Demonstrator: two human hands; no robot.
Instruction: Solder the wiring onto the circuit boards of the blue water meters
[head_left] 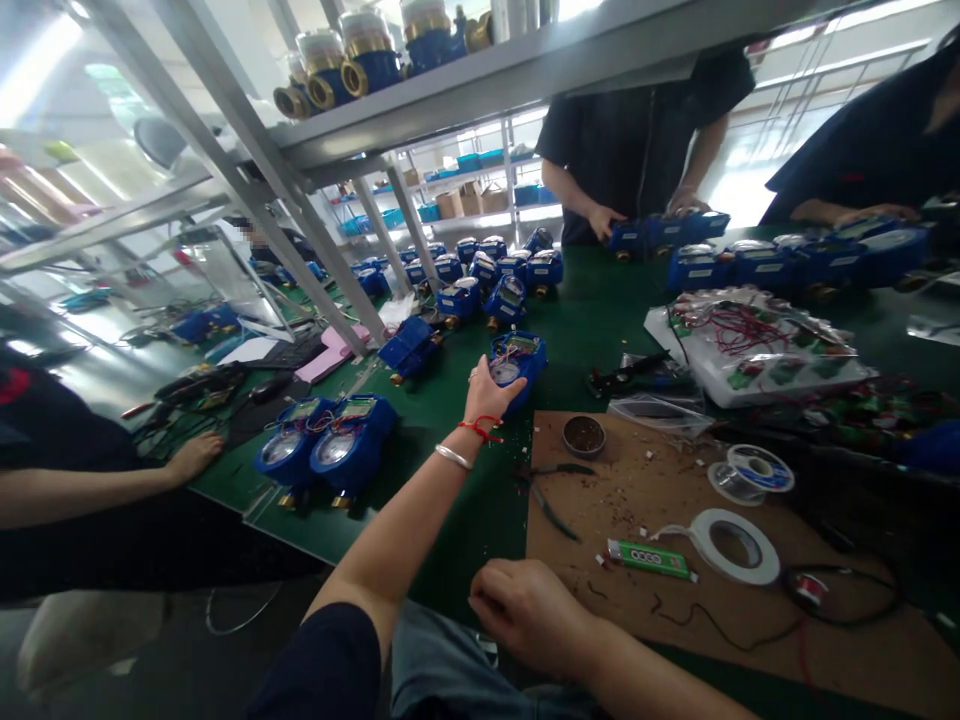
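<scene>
At the centre of the frame, on a green counter (600, 310) crowded with blue water meters, the person's left hand (491, 392) reaches forward and closes around the near side of one water meter (519, 358), which stands just beyond the upper left corner of a brown work board (637, 500). The right hand (529, 612) rests at the counter's near edge, lower centre, fingers curled shut; whether anything lies inside it cannot be seen. The meter's lid appears to be off, with thin wires and a dial exposed on top. With brass fittings below, it is probably heavy and rigid for its bulk. The wiring looks like the fragile part, so the blue casing at the sides would be the safer place to grip. A pair of finished meters (326, 450) stands to the left, near a co-worker's hand (193, 458). A tape roll (735, 545), a green tube (649, 558) and a small round tin (583, 436) lie on the board.
</scene>
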